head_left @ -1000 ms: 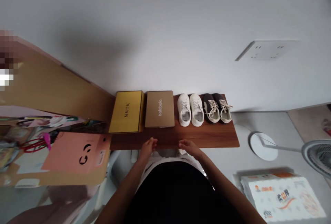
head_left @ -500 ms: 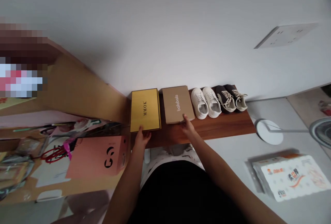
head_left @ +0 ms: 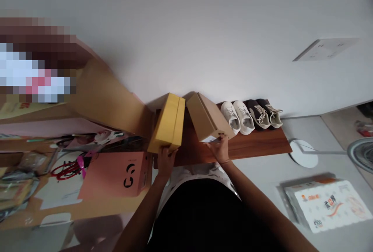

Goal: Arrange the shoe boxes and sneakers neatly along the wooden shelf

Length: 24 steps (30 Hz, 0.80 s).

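Observation:
A yellow shoebox (head_left: 169,122) is tilted up over the left part of a wooden shelf board (head_left: 256,143). My left hand (head_left: 166,161) grips its near end, with the fingers partly hidden under the box. Beside it, a brown cardboard shoebox (head_left: 204,116) is tipped the opposite way, and my right hand (head_left: 220,150) holds its near end close to a white label. Dark wood shows between the two boxes. White sneakers (head_left: 244,118) stand in a pair just right of the brown box, followed by a pair of dark sneakers (head_left: 264,115).
A pink box (head_left: 113,174) and loose items lie on a surface to the left, under a cardboard box (head_left: 110,96). White wall rises behind the board. Right of me are a wrapped tissue pack (head_left: 332,205), a white round base (head_left: 304,153) and a fan (head_left: 361,155).
Both boxes lay flat with their lids facing up; now they are tilted in opposite directions and their sides show. My hands have shifted their hold on the near ends.

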Available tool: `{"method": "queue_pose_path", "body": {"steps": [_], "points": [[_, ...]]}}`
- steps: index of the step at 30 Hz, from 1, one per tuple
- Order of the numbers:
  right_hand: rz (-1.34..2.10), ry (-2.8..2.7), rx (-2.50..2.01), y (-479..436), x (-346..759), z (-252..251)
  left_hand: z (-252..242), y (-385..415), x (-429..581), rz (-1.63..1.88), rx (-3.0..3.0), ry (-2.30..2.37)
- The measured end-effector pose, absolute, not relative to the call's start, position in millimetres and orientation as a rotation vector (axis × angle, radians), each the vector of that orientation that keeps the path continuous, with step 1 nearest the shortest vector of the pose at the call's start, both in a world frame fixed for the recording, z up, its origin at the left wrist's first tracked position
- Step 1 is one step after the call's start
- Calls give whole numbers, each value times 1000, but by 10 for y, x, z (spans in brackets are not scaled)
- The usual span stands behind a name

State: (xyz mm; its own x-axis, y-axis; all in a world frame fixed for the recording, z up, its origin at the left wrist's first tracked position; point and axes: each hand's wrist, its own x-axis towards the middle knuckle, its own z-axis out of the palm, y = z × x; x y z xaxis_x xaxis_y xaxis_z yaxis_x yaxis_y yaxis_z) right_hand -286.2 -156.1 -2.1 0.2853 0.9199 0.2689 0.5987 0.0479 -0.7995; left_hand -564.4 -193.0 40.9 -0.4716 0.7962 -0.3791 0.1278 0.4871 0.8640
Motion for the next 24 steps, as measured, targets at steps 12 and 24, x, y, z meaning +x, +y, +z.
{"method": "queue_pose_path", "body": {"steps": [12,24], "points": [[488,-2487,-1727,-1409,-2887,-369,-104,-1813,-5484,821,974,1776],[675,-1984,-1669,-1551,-2313,-201,119,-2101,-5015,797,1022,1969]]}}
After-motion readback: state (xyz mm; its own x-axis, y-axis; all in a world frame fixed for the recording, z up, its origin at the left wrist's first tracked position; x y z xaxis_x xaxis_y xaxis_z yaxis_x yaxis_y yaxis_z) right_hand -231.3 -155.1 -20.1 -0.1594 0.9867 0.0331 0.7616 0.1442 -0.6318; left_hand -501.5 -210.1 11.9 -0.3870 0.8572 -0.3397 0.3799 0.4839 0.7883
